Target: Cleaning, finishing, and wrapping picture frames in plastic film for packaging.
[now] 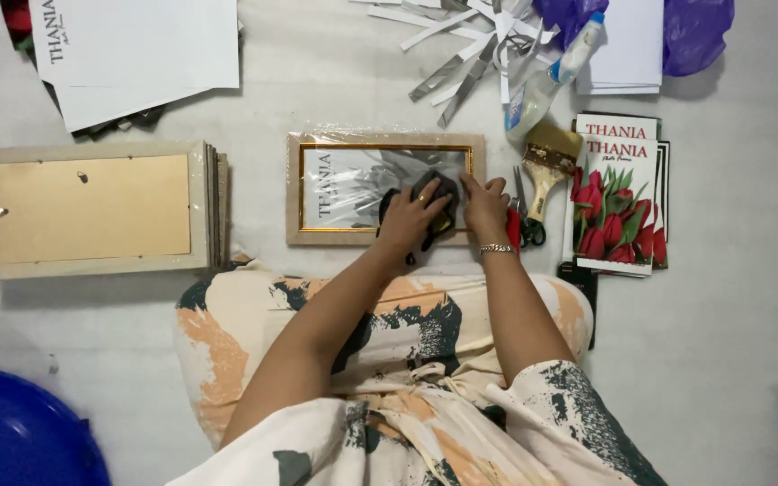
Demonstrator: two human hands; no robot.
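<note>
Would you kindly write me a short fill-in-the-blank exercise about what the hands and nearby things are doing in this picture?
1. The left hand presses a dark ____ onto the picture frame.
2. The right hand wears a ____ at the wrist.
3. The paintbrush lies to the ____ of that frame.
4. The stack of frames lies back side ____.

Missing words: cloth; bracelet; right; up

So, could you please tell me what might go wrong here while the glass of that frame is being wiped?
1. The left hand presses a dark cloth on the glass of the pale wooden picture frame; hard pressure might crack the glass.
2. The red-handled scissors lie right beside the right hand, so a sideways sweep could catch them.
3. The clear spray bottle lies on its side near the paper strips and might leak onto them.
</note>
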